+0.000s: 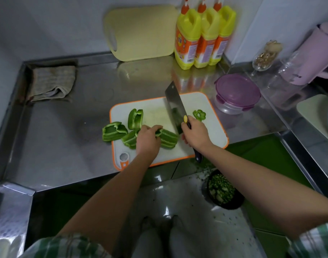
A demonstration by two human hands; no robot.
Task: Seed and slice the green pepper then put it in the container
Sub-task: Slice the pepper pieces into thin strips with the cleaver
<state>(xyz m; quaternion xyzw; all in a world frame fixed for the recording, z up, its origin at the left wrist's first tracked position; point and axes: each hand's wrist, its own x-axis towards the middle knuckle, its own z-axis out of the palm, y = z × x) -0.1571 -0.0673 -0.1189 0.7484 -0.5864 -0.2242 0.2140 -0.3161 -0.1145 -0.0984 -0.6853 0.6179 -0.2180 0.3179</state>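
A white cutting board (213, 131) with an orange rim is laid on a steel counter (66, 127). Near the front of the board, a pepper piece (168, 138) is pinned down by the left hand (147, 140), whose fingers are curled over the piece's left end. A cleaver (175, 107) is held by the right hand (195, 133), which is wrapped tightly round the black handle. The blade is stood on edge across the middle of the board, with its lower end brought to the right end of the gripped piece; whether steel and pepper touch cannot be told.

Three more cut pieces (135, 119) are seen at the board's left side: one wholly on the board, one overhanging the left edge onto the counter, one partly hidden under the left hand. A small pepper top (199, 114) is seen on the right part of the board, just beyond the right hand.

A clear container (235, 94) with a purple lid on it is set on the counter just off the board's far right corner. Behind the board, a yellow board (142, 32) is leaned against the wall, with three yellow bottles (206, 36) lined up beside it. Well to the left of the board, a folded cloth (51, 82) is lodged in the counter's corner. Below the board's front edge, a dark bin (222, 190) filled with green scraps is seen on the floor.
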